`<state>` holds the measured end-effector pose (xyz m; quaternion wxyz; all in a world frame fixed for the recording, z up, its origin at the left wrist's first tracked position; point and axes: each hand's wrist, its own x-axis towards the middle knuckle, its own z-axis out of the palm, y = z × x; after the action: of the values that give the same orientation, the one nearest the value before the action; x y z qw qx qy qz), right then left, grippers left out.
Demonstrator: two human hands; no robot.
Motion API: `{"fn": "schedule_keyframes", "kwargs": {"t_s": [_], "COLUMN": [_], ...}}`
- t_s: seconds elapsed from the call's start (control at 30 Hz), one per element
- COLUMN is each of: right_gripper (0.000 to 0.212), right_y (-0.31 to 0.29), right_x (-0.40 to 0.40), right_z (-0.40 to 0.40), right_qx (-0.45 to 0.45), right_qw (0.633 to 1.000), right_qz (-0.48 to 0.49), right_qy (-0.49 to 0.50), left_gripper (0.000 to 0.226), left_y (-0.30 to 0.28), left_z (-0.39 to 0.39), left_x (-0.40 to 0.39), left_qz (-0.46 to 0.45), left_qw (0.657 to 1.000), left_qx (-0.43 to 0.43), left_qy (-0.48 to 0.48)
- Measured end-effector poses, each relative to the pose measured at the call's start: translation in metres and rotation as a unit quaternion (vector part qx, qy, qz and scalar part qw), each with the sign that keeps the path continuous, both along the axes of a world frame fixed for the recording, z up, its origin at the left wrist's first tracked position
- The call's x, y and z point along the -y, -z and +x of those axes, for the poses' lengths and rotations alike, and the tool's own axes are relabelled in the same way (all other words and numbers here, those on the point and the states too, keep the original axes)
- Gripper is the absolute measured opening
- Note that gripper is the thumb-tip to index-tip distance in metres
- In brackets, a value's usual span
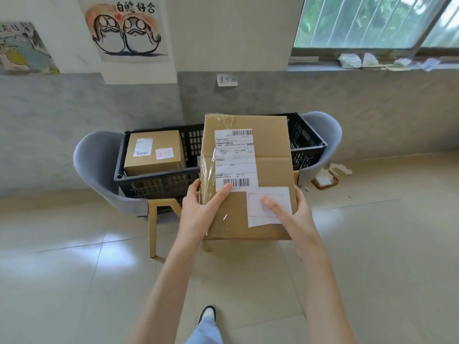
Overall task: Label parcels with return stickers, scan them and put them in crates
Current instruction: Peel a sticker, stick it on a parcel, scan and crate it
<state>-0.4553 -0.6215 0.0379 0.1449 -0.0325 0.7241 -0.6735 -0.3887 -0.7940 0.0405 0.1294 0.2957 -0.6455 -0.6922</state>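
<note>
I hold a flat cardboard parcel (pixel 268 155) in the air with both hands, in front of a black crate (pixel 159 182). It carries a white shipping label (pixel 234 160) and a white return sticker (pixel 269 207) with a red frame at its near right corner. My left hand (pixel 201 207) grips the near left edge, thumb on top by the lower barcode. My right hand (pixel 295 212) grips the near right edge, thumb lying on the sticker. Inside the crate's left half sits a smaller cardboard box (pixel 154 152) with its own label and red-printed sticker.
The crate rests across two grey chairs (pixel 99 170) with wooden legs, against a grey wall. A small paper sign (pixel 227 79) hangs on the wall above. Torn cardboard and paper scraps (pixel 327 177) lie on the tiled floor at right. My foot (pixel 207 315) shows below.
</note>
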Motion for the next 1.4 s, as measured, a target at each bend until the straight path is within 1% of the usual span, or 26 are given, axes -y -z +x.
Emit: {"fn": "schedule_keyframes", "kwargs": {"t_s": [0.07,0.1,0.2,0.23,0.37,0.53,0.67,0.87,0.93,1.03,1.13,1.3,1.4], "right_gripper": [0.074,0.075,0.075,0.074,0.073,0.069,0.075,0.075,0.078,0.085,0.092,0.096,0.09], "right_y": [-0.005,-0.007,-0.01,-0.01,-0.005,0.007,0.021,0.043,0.053,0.067,0.081,0.102,0.117], "right_x": [0.019,0.028,0.051,0.058,0.08,0.1,0.118,0.155,0.17,0.194,0.219,0.255,0.271], "right_z": [-0.029,-0.042,-0.077,-0.086,-0.118,-0.15,-0.177,-0.233,-0.257,-0.293,-0.323,-0.362,-0.377], "right_qx": [-0.002,-0.003,-0.009,-0.011,-0.001,0.014,0.031,0.041,0.044,0.049,0.054,0.076,0.085], "right_qw": [1.0,1.0,0.999,0.999,0.998,0.997,0.997,0.998,0.999,0.998,0.996,0.989,0.988], "right_qz": [0.002,0.001,0.001,0.002,0.01,0.02,0.024,0.025,0.031,0.039,0.043,0.051,0.06], "right_qy": [0.014,0.022,0.045,0.05,0.065,0.074,0.068,0.032,0.01,-0.028,-0.06,-0.113,-0.114], "left_gripper": [0.11,0.108,0.091,0.09,0.1,0.101,0.101,0.091,0.092,0.089,0.092,0.069,0.066], "left_y": [-0.003,-0.005,-0.008,-0.007,0.0,0.014,0.026,0.044,0.052,0.062,0.073,0.092,0.109], "left_z": [-0.033,-0.048,-0.091,-0.102,-0.139,-0.172,-0.195,-0.238,-0.255,-0.28,-0.302,-0.329,-0.345], "left_x": [0.022,0.031,0.056,0.062,0.085,0.106,0.122,0.155,0.167,0.188,0.208,0.233,0.251], "left_qz": [-0.008,-0.009,-0.004,0.0,0.006,0.021,0.033,0.041,0.036,0.033,0.037,0.045,0.044], "left_qw": [1.0,1.0,0.999,0.999,0.998,0.997,0.997,0.997,0.997,0.995,0.992,0.986,0.985], "left_qx": [0.004,0.003,-0.009,-0.009,0.002,0.015,0.032,0.055,0.066,0.088,0.11,0.135,0.148], "left_qy": [0.013,0.021,0.044,0.048,0.063,0.068,0.063,0.026,0.008,-0.022,-0.051,-0.089,-0.079]}}
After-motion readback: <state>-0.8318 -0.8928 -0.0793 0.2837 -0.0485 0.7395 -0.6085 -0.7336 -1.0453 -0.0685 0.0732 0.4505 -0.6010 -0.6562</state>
